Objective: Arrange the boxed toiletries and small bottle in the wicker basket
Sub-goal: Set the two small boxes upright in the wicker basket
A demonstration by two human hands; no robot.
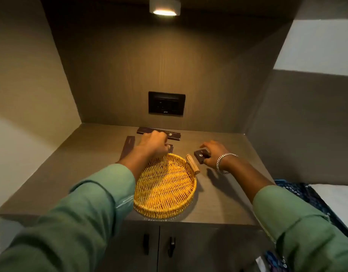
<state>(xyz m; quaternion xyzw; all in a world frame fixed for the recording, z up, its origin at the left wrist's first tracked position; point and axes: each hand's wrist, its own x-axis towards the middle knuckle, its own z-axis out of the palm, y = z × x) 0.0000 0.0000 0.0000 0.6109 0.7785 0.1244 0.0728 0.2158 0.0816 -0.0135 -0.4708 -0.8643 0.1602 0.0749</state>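
Far left on the table [86, 160]: one long dark box [128, 147] lies flat, end-on to you, just left of your left forearm. Nothing touches it.

Left hand [153, 143]: reached past the far rim of the wicker basket [165, 185], knuckles up, fingers curled down. The grip looks pressed onto something beneath the palm; a dark corner of a small box [170, 147] shows at its right edge. Whether the fingers have actually pinched it, you cannot tell, since the hand hides the contact. A second long dark box [174, 136] lies crosswise at the back of the table, partly behind that hand.

Centre: the basket sits near the front edge of the table, round, shallow, and bare inside. A wooden handle [192, 163] is on its right rim.

Right of the basket: your right hand [214, 154], wearing a chain bracelet [223, 160], has its grip pinching a small square box [201, 155] by its right side. The box is tilted, its near edge up, just off or barely on the table.

Small bottle: not visible anywhere; it may be hidden by a hand.

Progress, judged from this layout: nothing is yet in the basket. At least four boxes remain outside it. The two nearest your hands seem first in line; the two long boxes and the bottle are left.
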